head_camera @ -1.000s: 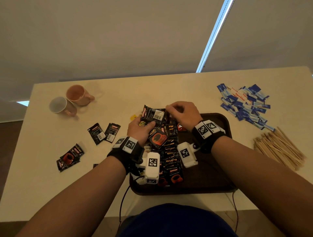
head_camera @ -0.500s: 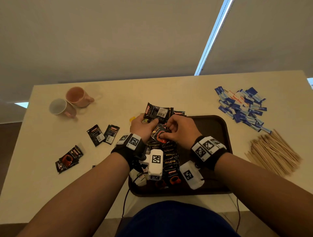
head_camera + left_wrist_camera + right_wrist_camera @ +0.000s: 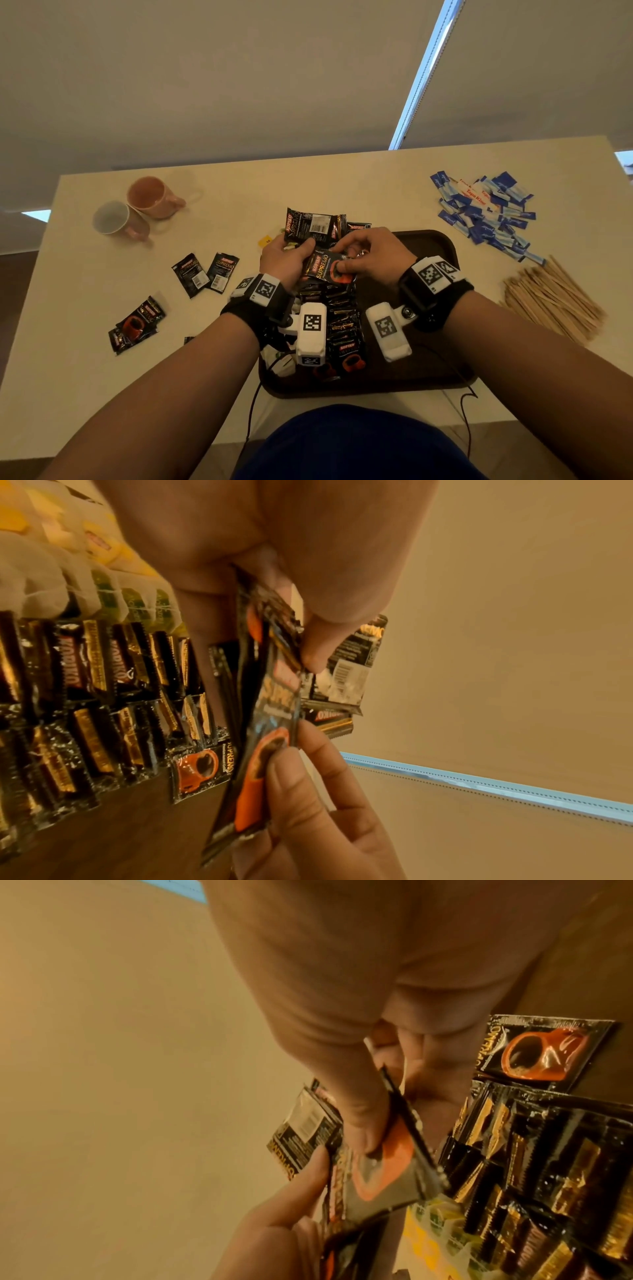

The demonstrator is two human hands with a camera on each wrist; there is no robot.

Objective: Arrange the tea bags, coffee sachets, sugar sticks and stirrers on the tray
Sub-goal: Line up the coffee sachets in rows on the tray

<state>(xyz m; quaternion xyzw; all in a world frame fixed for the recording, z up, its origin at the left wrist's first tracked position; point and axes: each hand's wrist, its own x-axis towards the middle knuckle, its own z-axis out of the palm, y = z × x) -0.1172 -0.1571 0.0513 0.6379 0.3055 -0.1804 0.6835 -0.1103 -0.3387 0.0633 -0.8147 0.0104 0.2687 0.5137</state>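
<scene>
Coffee sachet held over the tray, about to be laid in the row

A sachet [image 3: 327, 269] is pinched at one end by the left hand [image 3: 286, 261] and at the other by the right hand [image 3: 375, 255], thumb over curled fingers [image 3: 301, 775] on each side, so both hands are closed on it. Beneath the fingers a row of sachets [image 3: 340, 320] is already laid overlapping on the tray [image 3: 428, 373], with tea bags [image 3: 113, 588] beside it. More sachets [image 3: 317, 224] are fanned just beyond the fingers. The coffee step is judged to be in hand. Next, the held sachet should be lowered flat at the row's far end, aligned and released. Loose sachets [image 3: 205, 275], sugar sticks [image 3: 486, 212] and stirrers [image 3: 551, 303] are still on the counter [image 3: 376, 181].
</scene>
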